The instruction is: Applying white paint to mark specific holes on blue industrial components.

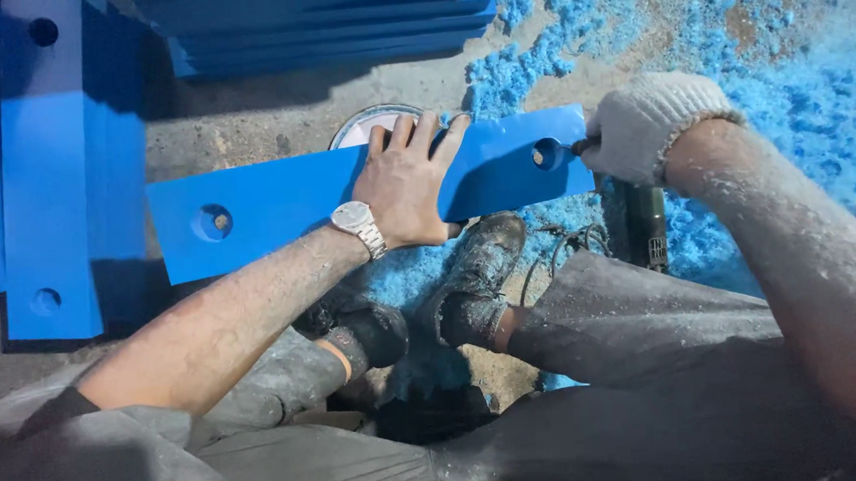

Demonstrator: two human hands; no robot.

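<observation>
Left hand (407, 187), bare and with a metal wristwatch (359, 225) just behind it, lies flat with fingers spread on the long blue plank (277, 205), palm pressing its top face near the middle. Fingertips reach the plank's far edge, just short of a round white lid or can rim (367, 125) that peeks out beyond it. Right hand (639, 128), in a white knit glove, is curled shut around a thin tool whose tip (573, 147) meets the round hole (545, 154) at the plank's end, just left of that fist; how the fingers sit on the handle cannot be told under the glove. A second hole (214, 222) shows at the plank's other end, well away from the bare hand. Below both hands are two dusty black shoes (475, 277) and grey trousers. Beyond and under the gloved hand spreads a heap of blue shavings (783, 60). More blue planks (49, 194) stand far out past the bare hand's wrist side.
</observation>
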